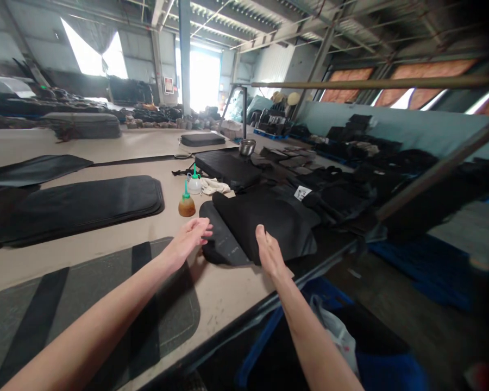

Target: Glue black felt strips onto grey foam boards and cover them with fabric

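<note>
Black folded fabric piece (269, 222), a thick soft bundle with rounded edges, lies at the centre of the frame on the near edge of the tan surface (224, 293), partly over a flat black rounded panel (220, 239) that sticks out beneath it on the left. Both hands are spread flat with fingers extended and hold nothing. The right hand (270, 252) has its fingertips on or just at the near face of the bundle; the left hand (189, 236) hovers just beside the flat panel's left edge, whether touching it I cannot tell.

To handle the bundle well, I judge that the hands should close in from both sides evenly and take the folded layers together with the panel below, so that the fold does not slip open or slide off the surface edge, which is near.

Just behind the left hand stand two small squeeze bottles with green nozzles, one amber (186, 203) and one clear white (194, 183), with a crumpled pale rag (214, 186) beside them; a careless sweep could knock them. Farther back lie another dark flat pad (228, 167) and a small steel bowl (247, 146). In the left of the frame rests a stack of large black rounded mats (81, 203), and at lower left a grey mat with black stripes (85, 309) under the left forearm. Heaps of black fabric pieces (342, 190) fill the right side, and a blue bin (330, 304) sits below the surface edge.
</note>
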Action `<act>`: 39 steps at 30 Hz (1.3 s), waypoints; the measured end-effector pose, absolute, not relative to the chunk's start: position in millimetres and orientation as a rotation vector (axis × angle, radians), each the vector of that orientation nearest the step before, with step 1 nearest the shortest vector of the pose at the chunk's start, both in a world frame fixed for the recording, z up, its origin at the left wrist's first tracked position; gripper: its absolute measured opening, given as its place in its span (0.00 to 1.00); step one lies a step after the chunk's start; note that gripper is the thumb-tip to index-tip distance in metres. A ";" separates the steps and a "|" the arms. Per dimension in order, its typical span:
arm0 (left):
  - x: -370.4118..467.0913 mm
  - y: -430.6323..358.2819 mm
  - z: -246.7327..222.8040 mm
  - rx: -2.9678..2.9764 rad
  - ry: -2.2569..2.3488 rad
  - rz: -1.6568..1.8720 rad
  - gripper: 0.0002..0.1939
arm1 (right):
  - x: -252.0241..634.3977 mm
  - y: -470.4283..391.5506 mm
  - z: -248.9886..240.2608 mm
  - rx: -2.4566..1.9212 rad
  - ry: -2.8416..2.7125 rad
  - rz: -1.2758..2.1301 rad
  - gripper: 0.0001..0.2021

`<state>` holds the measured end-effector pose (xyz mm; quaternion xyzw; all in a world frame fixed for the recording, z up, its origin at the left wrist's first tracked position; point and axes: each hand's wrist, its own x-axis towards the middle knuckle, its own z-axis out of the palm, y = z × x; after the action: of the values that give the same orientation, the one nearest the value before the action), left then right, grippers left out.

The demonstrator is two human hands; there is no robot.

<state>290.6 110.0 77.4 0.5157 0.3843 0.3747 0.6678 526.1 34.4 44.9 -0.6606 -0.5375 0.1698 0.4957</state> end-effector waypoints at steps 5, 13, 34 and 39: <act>304.5 109.6 81.2 0.826 0.767 0.690 0.33 | 497.3 24.2 44.5 -1.406 -1.711 0.309 0.25; 321.9 113.0 63.6 0.972 0.955 0.793 0.22 | 517.6 5.7 37.2 -1.374 -1.888 0.220 0.28; 263.3 113.9 57.0 1.389 0.944 0.857 0.22 | 709.3 36.7 36.9 -2.215 -0.838 0.232 0.16; 228.3 100.7 81.5 1.619 1.056 0.941 0.20 | 673.1 16.1 53.6 -1.841 -0.893 0.334 0.26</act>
<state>228.3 100.7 81.5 0.6624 0.4321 0.3851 0.4757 673.1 16.1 53.6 -0.7644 -0.3705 0.1385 0.5092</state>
